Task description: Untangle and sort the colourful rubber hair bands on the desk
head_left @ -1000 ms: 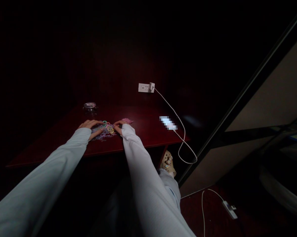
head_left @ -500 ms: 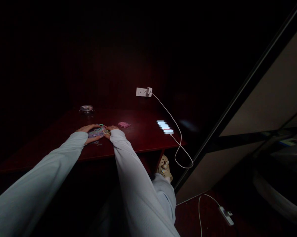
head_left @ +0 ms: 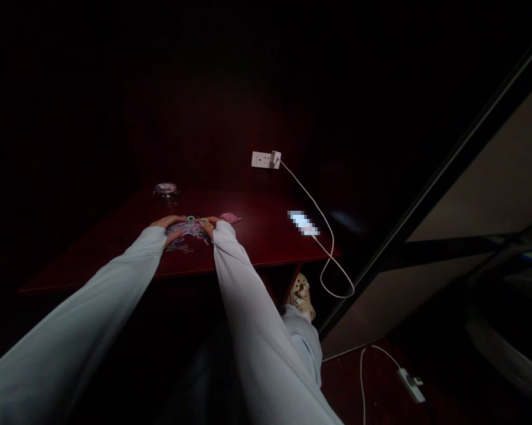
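Note:
A pile of small coloured loops [head_left: 188, 229], like rubber bands, lies on a dark red table [head_left: 257, 245]. My left hand [head_left: 168, 227] rests at the left side of the pile with its fingers curved around it. My right hand [head_left: 209, 225] cups the pile's right side, fingers bent over the loops. Both hands touch the pile and close it in between them. A few loose loops [head_left: 179, 248] lie nearer to me. The scene is very dark and the fingertips are hard to make out.
A small pink heap [head_left: 231, 218] lies just right of my right hand. A small glass jar [head_left: 166, 192] stands at the back. A lit phone [head_left: 303, 222] lies on the right, wired to a wall socket [head_left: 266, 159]. A power strip [head_left: 411, 385] lies on the floor.
My hands have drawn closer together around the pile, gathering the spread loops into a tighter heap. The view has shifted a little.

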A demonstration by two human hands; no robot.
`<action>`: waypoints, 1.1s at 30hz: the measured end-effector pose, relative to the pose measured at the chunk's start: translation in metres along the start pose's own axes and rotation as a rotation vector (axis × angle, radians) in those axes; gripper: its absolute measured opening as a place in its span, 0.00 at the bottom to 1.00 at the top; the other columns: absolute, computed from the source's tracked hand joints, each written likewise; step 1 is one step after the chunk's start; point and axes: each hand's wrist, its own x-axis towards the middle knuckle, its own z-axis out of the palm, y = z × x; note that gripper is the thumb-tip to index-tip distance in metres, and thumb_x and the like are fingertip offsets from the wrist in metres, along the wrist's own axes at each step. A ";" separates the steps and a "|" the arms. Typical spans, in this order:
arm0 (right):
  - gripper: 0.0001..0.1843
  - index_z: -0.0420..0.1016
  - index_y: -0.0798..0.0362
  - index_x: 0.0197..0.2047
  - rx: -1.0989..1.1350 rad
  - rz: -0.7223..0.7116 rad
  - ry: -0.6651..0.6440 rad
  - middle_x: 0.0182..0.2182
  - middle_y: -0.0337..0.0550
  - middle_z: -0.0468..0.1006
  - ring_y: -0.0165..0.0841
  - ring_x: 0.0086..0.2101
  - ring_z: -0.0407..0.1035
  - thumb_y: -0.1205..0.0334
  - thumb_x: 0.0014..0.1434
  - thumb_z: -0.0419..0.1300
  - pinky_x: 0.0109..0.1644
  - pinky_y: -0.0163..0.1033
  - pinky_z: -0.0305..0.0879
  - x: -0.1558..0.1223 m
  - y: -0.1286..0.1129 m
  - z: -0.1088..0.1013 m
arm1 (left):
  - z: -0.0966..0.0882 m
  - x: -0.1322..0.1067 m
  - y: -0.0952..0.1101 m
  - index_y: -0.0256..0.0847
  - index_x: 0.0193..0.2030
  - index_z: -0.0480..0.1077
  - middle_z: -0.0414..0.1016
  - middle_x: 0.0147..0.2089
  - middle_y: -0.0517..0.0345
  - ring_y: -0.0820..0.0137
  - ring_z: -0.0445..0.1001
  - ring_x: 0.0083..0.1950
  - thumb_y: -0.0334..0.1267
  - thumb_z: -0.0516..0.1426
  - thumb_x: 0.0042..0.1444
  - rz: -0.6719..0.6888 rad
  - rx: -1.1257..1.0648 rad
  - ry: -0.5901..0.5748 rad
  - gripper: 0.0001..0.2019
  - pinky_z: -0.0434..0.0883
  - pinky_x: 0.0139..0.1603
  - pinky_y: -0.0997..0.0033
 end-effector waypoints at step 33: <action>0.24 0.76 0.45 0.70 -0.039 -0.171 -0.024 0.62 0.44 0.83 0.37 0.63 0.76 0.53 0.73 0.62 0.71 0.42 0.68 -0.012 -0.011 -0.011 | -0.019 -0.010 0.013 0.46 0.57 0.80 0.80 0.65 0.49 0.53 0.74 0.69 0.49 0.48 0.69 -0.481 0.081 0.301 0.23 0.63 0.76 0.46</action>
